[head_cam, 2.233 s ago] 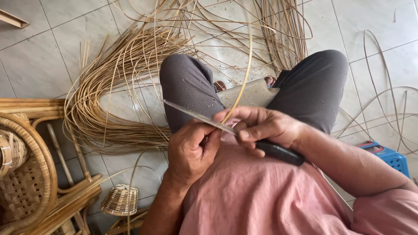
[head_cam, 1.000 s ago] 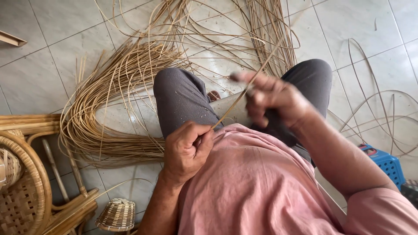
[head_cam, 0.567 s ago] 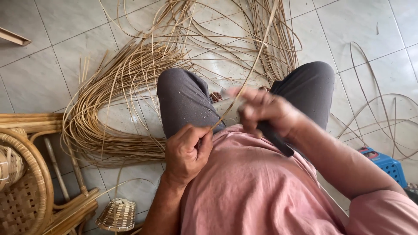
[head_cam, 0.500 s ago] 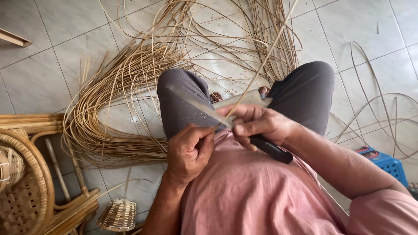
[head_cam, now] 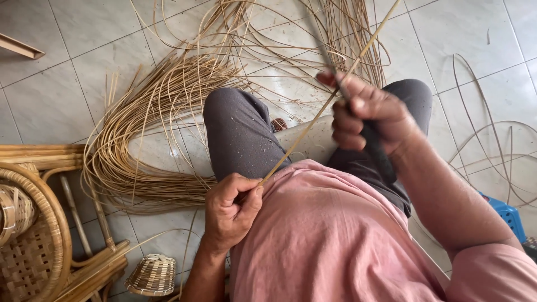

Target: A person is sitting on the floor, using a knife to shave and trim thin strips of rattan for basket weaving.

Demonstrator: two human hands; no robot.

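My left hand (head_cam: 228, 211) pinches the near end of a thin rattan strip (head_cam: 305, 132) against my pink shirt. The strip runs straight up and to the right, past my right hand (head_cam: 366, 112), and out of the top of the view. My right hand is closed on a knife with a black handle (head_cam: 379, 157); the blade is blurred and lies along the strip near my thumb. Both hands are above my lap, between my knees in grey trousers (head_cam: 240, 131). A pale pad (head_cam: 309, 140) lies on my lap under the strip.
A large fan of loose rattan strips (head_cam: 151, 117) covers the tiled floor ahead and to the left. Rattan furniture (head_cam: 33, 223) and a small woven basket (head_cam: 150, 274) stand at the lower left. A blue plastic stool (head_cam: 506, 212) is at the right, with stray strips around it.
My right hand has swept the knife up and away along the strip, from beside my left hand to above my right knee. My left hand has pulled back toward my body.
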